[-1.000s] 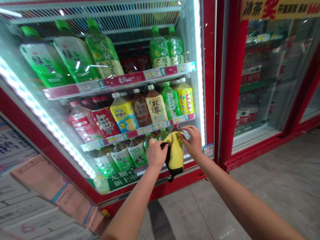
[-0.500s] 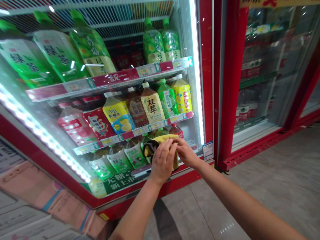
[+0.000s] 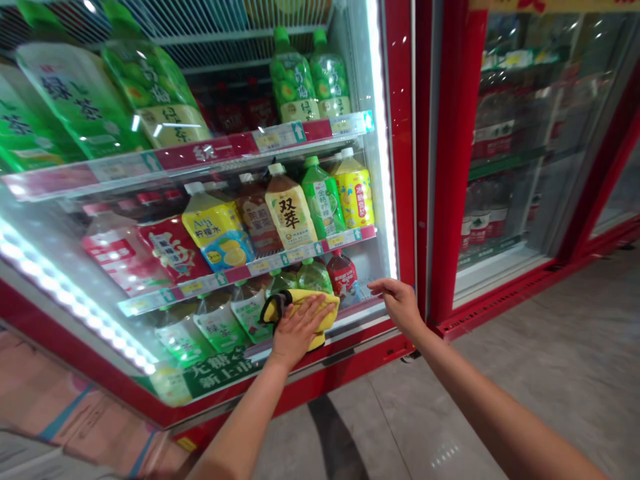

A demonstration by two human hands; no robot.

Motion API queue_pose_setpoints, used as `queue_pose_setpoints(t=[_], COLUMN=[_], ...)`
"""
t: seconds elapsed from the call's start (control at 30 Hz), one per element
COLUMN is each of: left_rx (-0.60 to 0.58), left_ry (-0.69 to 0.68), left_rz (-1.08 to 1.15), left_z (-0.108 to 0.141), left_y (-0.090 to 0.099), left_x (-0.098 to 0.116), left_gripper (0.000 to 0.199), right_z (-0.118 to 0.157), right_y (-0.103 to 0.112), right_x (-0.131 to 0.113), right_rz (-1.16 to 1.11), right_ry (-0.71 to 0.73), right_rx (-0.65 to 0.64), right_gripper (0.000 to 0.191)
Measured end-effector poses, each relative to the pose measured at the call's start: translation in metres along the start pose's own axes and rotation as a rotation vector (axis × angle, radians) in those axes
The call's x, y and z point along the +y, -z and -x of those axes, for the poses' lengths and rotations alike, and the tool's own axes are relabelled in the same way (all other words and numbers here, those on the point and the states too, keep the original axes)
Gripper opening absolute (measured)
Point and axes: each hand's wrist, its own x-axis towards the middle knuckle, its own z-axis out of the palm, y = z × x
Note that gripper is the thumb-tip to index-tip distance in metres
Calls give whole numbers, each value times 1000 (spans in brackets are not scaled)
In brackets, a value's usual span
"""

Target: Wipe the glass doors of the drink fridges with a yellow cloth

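Observation:
My left hand [image 3: 299,328] lies flat with its fingers stretched over a folded yellow cloth [image 3: 327,313] with black edging, pressed against the glass door low on the drinks cooler. Behind the glass near the cloth stand green tea bottles [image 3: 217,327] and a red-labelled bottle [image 3: 343,275]. My right hand [image 3: 397,300] is off the cloth, near the lower right corner of the door, its fingers bent and loosely together. Nothing shows in it.
Bottles fill the cooler's upper shelves [image 3: 215,152]. The cooler's red frame [image 3: 403,167] runs down its right side. A second red cooler [image 3: 463,173] stands to the right. Pinkish boxes [image 3: 95,427] are at the lower left, with grey floor tiles [image 3: 550,360] below.
My right hand has come off the cloth and moved right. My left hand has shifted slightly left with the cloth, and its fingers now lie flatter. The view has moved a little.

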Motion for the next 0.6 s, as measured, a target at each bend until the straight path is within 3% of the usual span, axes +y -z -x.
queue_pose_setpoints(t=[0.17, 0.23, 0.33, 0.4, 0.5, 0.6], left_rx=[26, 26, -19, -51, -55, -53], left_ry=[140, 102, -90, -137, -30, 86], left_rz=[-38, -22, 3, -8, -38, -14], left_z=[-53, -67, -54, -35, -31, -65], left_y=[0, -4, -8, -5, 4, 8], left_x=[21, 34, 35, 24, 10, 18], left_gripper=[81, 84, 86, 87, 89, 89], right_z=[-3, -1, 3, 6, 5, 4], right_y=[9, 6, 0, -1, 5, 10], right_x=[8, 14, 22, 27, 35, 40], right_rz=[-15, -22, -41, -52, -60, -24], right_ry=[-89, -100, -108, -111, -118, -84], right_rx=[138, 152, 159, 169, 196, 246], right_gripper=[35, 34, 34, 34, 33, 35])
